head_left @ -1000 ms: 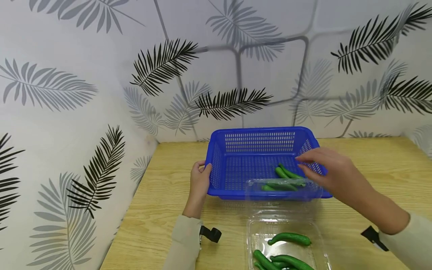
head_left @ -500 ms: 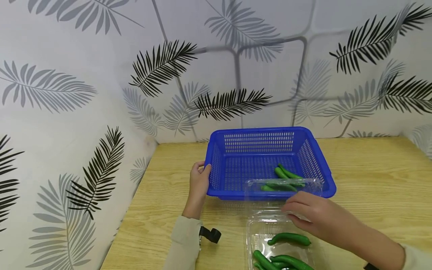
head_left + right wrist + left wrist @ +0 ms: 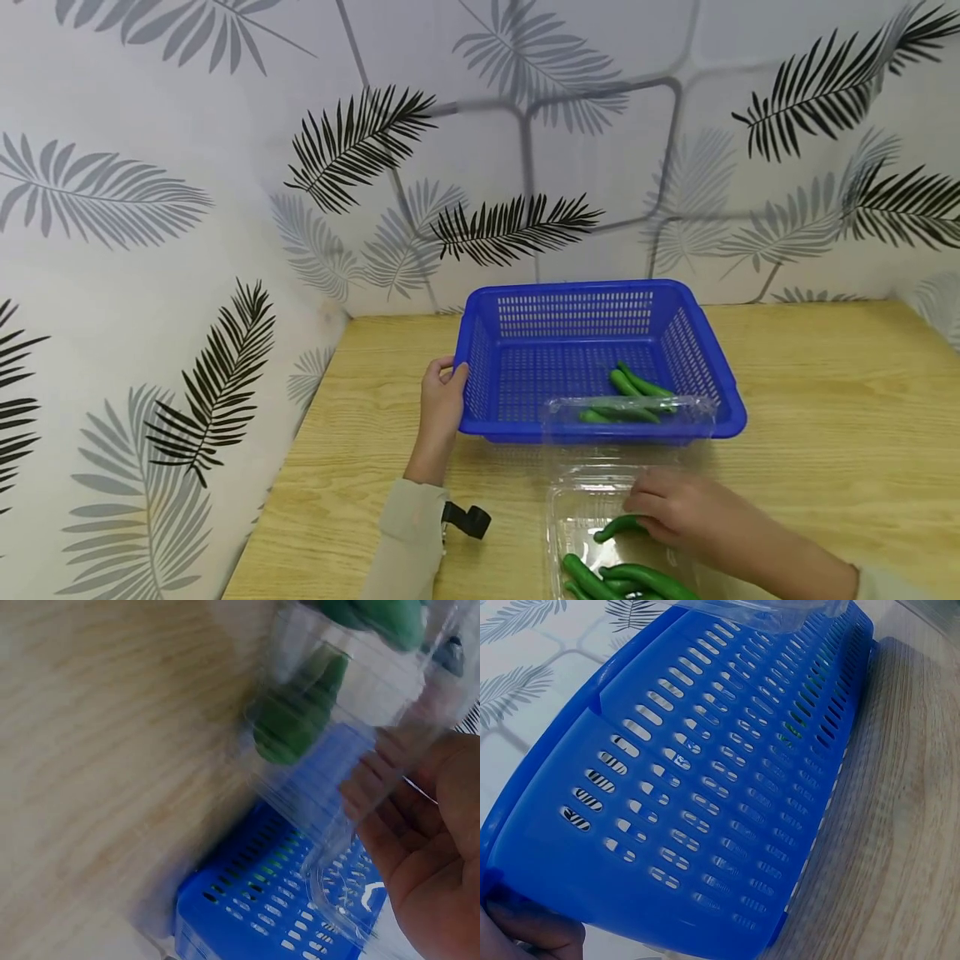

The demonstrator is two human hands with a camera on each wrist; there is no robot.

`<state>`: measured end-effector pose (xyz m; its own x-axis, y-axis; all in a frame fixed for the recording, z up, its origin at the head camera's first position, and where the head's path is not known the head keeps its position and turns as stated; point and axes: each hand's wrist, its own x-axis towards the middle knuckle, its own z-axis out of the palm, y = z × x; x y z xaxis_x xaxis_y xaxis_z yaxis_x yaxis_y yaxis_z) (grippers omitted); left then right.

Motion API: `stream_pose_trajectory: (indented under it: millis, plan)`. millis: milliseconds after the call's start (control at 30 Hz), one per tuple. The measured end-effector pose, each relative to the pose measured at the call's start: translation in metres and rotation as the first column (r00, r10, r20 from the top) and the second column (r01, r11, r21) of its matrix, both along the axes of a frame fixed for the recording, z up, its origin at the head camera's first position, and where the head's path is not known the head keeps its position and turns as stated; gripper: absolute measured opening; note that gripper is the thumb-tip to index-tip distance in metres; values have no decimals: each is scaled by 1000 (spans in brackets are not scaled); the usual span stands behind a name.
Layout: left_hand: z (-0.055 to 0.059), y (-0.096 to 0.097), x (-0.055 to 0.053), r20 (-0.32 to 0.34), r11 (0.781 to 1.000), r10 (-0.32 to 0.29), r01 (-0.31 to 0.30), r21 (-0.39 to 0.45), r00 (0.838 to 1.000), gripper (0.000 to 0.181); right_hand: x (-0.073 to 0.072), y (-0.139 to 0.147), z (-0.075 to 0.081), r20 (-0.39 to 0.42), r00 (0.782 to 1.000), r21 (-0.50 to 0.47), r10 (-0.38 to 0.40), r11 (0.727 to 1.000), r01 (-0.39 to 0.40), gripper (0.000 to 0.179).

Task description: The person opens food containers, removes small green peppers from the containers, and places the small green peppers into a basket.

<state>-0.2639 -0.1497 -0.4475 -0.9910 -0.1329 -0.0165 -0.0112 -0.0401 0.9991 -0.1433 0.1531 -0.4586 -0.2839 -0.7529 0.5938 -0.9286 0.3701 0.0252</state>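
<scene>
In the head view, my left hand grips the left rim of a blue plastic basket, thumb over the edge. The left wrist view shows those fingers at the basket's corner. Several green chili peppers lie inside, at its front right. My right hand reaches into a clear plastic clamshell box, its fingers over a single green chili pepper and partly hiding it. In the right wrist view, the loosely bent fingers are apart from that pepper.
More green chili peppers lie at the box's near end. The raised clear lid leans against the basket's front edge. All stand on a wood-grain table, with a leaf-patterned wall covering behind and at left.
My right hand has moved from above the basket's right side down and nearer, into the clear box. The left hand and the basket have stayed in place.
</scene>
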Motion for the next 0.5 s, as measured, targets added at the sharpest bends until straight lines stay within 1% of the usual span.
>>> stream_pose_trajectory:
  millis: [67, 133, 200, 300, 333, 400, 500]
  plan:
    - [-1, 0, 0, 0, 1000, 0, 0, 1, 1000, 29, 1, -1, -5, -5, 1000, 16, -12, 1000, 12, 42]
    - [-1, -1, 0, -1, 1000, 1, -1, -3, 1000, 30, 4, -2, -8, -22, 999, 40, -44, 998, 44, 43]
    - [-1, -1, 0, 1, 1000, -2, 2, -4, 1000, 30, 7, -3, -11, -42, 996, 73, -75, 994, 78, 32]
    - [-1, -1, 0, 4, 1000, -8, 8, -5, 1000, 30, 13, -5, -14, -47, 992, 122, -114, 985, 119, 6]
    - [-1, -1, 1, 5, 1000, -8, 8, -4, 1000, 30, 15, -6, -15, -47, 991, 133, -127, 982, 132, 7]
    - [-1, -1, 0, 4, 1000, -4, 4, -3, 1000, 29, 19, -7, -16, -50, 987, 150, -154, 976, 160, 15]
    - [0, 0, 1, 0, 1000, 5, -5, -4, 1000, 29, 23, -10, -17, -70, 977, 164, -201, 964, 210, 16]
